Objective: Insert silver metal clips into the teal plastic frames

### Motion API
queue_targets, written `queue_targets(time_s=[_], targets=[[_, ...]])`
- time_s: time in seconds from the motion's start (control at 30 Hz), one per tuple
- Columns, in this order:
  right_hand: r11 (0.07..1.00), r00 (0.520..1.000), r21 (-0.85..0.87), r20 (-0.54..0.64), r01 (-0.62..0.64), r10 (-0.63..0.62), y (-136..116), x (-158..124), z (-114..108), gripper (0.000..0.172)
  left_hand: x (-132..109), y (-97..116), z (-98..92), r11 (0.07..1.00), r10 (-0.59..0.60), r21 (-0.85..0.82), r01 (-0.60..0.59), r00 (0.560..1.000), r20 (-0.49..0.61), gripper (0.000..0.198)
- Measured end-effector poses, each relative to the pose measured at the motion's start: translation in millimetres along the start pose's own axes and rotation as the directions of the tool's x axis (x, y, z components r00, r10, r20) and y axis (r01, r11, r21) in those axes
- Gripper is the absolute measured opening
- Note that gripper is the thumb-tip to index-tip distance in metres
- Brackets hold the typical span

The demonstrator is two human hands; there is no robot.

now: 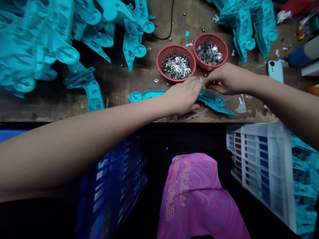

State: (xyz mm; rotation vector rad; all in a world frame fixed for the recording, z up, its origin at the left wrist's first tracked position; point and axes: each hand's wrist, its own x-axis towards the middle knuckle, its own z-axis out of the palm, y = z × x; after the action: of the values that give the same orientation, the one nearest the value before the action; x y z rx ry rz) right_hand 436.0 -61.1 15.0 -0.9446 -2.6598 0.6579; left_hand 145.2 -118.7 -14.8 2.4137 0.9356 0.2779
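Observation:
A long teal plastic part lies across the bench near its front edge. My left hand is closed over the middle of this part and hides that stretch of it. To the right, my right hand has its thumb and fingers pinched together just above the part; what is between them is too small to make out. A small metal clip shows between the fingertips of both hands. Behind the hands stand a red basket of small metal pieces and a second red basket of shiny metal clips.
Teal parts are heaped at the left, and more teal parts at the back right. A phone lies on the right. Below the bench edge are a blue crate and a white crate. Loose bits litter the bench.

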Motion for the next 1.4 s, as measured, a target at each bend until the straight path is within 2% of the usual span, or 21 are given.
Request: queue_targets(time_s=[0.03, 0.1, 0.17, 0.3, 0.43, 0.63, 0.77, 0.9, 1.07, 1.17, 1.27, 1.4], targets=[[0.998, 0.997, 0.009, 0.054, 0.058, -0.058, 7, -1, 4, 0.028, -4, 3, -1.5, 0.995, -0.023, 0.096, 0.009, 0.989, 0.147, 0.079], [0.987, 0.972, -0.007, 0.174, 0.161, -0.157, 16, -2, 12, 0.034, -10, 9, -7.1, 0.970, -0.085, 0.243, -0.009, 0.924, 0.372, 0.091], [0.984, 0.966, -0.014, 0.195, 0.177, -0.171, 19, -4, 18, 0.037, -14, 13, -12.7, 0.952, -0.125, 0.305, -0.022, 0.883, 0.453, 0.095], [0.991, 0.968, -0.006, 0.215, 0.136, -0.131, 14, -5, 19, 0.037, -14, 13, -15.1, 0.956, -0.125, 0.292, -0.012, 0.886, 0.446, 0.100], [0.995, 0.956, -0.044, 0.285, 0.085, -0.069, 0, -3, 13, 0.038, -14, 11, -12.6, 0.963, -0.117, 0.270, -0.011, 0.883, 0.454, 0.105], [0.990, 0.946, -0.073, 0.311, 0.124, -0.095, -11, 0, 10, 0.045, -12, 6, -10.1, 0.965, -0.108, 0.262, -0.022, 0.875, 0.471, 0.112], [0.994, 0.936, -0.098, 0.353, 0.052, -0.014, -15, 1, 8, 0.044, -12, 5, -8.4, 0.968, -0.105, 0.249, -0.016, 0.879, 0.466, 0.113], [0.981, 0.931, -0.184, 0.364, 0.064, 0.008, -26, 3, 8, 0.047, -12, 6, -9.2, 0.973, -0.105, 0.232, -0.006, 0.882, 0.459, 0.113], [0.939, 0.898, -0.342, 0.404, -0.027, 0.173, -47, 7, 7, 0.046, -12, 10, -11.4, 0.974, -0.117, 0.227, 0.013, 0.885, 0.451, 0.111], [0.908, 0.882, -0.418, 0.423, -0.015, 0.209, -53, 8, 7, 0.050, -10, 12, -11.5, 0.973, -0.125, 0.230, 0.020, 0.882, 0.454, 0.111], [0.896, 0.887, -0.444, 0.415, 0.004, 0.201, -53, 6, 8, 0.049, -9, 10, -9.6, 0.971, -0.128, 0.239, 0.014, 0.875, 0.467, 0.112], [0.863, 0.884, -0.487, 0.452, 0.133, 0.119, -48, 5, 6, 0.047, -10, 4, -4.8, 0.975, -0.093, 0.223, -0.008, 0.894, 0.438, 0.113]])
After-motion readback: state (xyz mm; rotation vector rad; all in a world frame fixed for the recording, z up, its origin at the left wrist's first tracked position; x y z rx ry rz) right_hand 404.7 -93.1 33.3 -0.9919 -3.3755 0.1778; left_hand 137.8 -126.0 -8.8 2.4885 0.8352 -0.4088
